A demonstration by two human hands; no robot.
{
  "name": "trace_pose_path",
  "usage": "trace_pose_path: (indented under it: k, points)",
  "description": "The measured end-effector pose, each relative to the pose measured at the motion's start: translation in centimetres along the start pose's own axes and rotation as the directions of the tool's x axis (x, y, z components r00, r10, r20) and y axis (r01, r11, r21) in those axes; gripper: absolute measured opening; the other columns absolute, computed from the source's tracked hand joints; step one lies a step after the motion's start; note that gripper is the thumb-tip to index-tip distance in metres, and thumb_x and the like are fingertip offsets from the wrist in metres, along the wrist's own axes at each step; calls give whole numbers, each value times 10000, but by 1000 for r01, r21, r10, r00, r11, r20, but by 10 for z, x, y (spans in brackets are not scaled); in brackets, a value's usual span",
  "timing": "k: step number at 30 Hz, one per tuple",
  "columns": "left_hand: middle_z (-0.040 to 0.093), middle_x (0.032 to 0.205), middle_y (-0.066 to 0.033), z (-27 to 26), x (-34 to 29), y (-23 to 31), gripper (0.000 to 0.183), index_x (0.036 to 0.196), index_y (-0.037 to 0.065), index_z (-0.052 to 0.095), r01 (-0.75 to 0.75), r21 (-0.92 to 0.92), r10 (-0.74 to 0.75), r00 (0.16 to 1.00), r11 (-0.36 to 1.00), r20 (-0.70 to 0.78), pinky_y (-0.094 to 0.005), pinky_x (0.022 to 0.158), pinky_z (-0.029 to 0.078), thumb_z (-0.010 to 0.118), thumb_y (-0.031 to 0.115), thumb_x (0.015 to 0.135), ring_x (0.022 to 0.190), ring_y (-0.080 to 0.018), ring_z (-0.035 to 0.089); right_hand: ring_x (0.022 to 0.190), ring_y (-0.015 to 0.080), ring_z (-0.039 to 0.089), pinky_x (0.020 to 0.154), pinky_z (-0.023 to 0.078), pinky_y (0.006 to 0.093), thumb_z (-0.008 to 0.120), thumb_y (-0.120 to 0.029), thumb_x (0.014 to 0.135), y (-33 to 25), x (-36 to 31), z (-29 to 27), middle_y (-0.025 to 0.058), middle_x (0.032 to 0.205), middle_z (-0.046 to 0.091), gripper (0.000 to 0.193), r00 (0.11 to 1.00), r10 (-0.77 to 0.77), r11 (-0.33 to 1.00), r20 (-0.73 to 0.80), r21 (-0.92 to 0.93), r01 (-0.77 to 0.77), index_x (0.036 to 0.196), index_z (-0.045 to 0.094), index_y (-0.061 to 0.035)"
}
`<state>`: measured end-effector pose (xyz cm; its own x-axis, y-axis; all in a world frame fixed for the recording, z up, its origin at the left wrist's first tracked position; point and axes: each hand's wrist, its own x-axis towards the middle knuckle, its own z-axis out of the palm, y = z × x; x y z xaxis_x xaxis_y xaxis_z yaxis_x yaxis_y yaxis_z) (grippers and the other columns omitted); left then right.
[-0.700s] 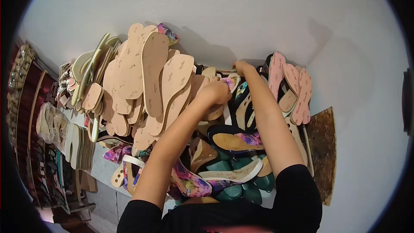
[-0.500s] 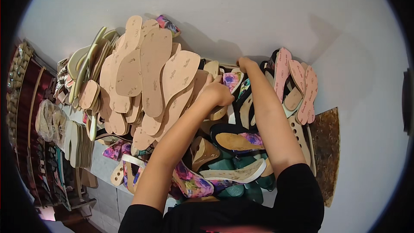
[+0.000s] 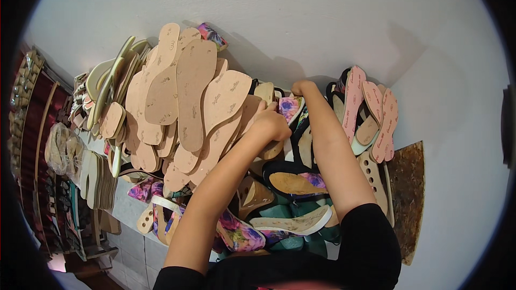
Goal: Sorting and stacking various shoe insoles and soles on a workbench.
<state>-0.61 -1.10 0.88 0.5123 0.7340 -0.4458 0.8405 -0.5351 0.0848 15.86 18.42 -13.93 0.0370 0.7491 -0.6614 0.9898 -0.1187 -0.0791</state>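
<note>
My left hand [image 3: 272, 124] is curled at the right edge of a stack of beige insoles [image 3: 195, 96], beside a floral-patterned shoe part [image 3: 289, 108]. Its fingers are bent inward, and what they hold, if anything, is hidden. Farther back, my right hand [image 3: 304, 88] reaches behind the floral part, close to the wall. The fingers of that hand are out of sight. Between my forearms lie a black-edged sandal with a tan footbed [image 3: 293, 181] and a wooden-looking wedge heel [image 3: 255, 195].
Pink insoles [image 3: 385, 126] lie at the pile's right, near a worn brown board [image 3: 407, 198]. A white-edged wedge sole [image 3: 294, 220] and floral wedge [image 3: 242, 232] rest in front. At left are grey-beige soles [image 3: 99, 182] and a plastic-wrapped bundle [image 3: 63, 149]. The wall [image 3: 301, 16] rises behind.
The whole scene sits slightly lower in the picture. My right hand has shifted slightly left against the pile; my left hand stays at the same spot beside the insoles.
</note>
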Motion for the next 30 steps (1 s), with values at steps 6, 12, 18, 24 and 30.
trace_pose_path:
  k: [6,12,18,24,30]
  points:
    - [562,1140,-150,-12,-10,2,434,945,23,663,32,-48,-30,999,998,36,-414,1042,102,440,349,765,1253,-228,301,1079,275,526,908,404,381,525,-182,763,-29,-46,-9,166,1156,554,324,997,-59,998,57,29,57,1043,618,-50]
    - [563,1149,-124,0,-8,-1,423,943,44,670,33,-30,-33,999,999,-2,-437,1040,101,441,353,767,1253,-226,300,1104,253,515,914,414,392,563,-204,757,-46,-56,-3,153,1154,559,319,983,163,986,-87,33,-161,1040,630,-73]
    - [564,1146,-129,-7,-6,4,432,947,33,665,-5,-38,5,1000,999,3,-443,1038,100,442,358,773,1253,-232,302,957,256,608,765,507,365,581,-198,745,-22,-48,-11,113,1031,628,263,963,17,951,-270,-294,-99,970,659,-85]
    - [564,1143,-133,0,-4,-3,432,962,44,664,26,-23,-27,999,999,-31,-434,1033,112,463,374,771,1236,-233,331,808,260,646,666,513,370,605,-196,702,-15,-154,-54,101,858,665,187,739,-315,872,-595,-490,-22,826,681,-79]
    - [561,1140,-161,11,12,-16,507,1104,77,589,-133,-583,-81,942,801,-326,-436,992,231,482,465,797,1177,-270,418,924,337,593,802,459,403,574,-214,731,20,-260,-59,209,946,615,293,670,-256,962,-697,-118,244,949,615,-24]
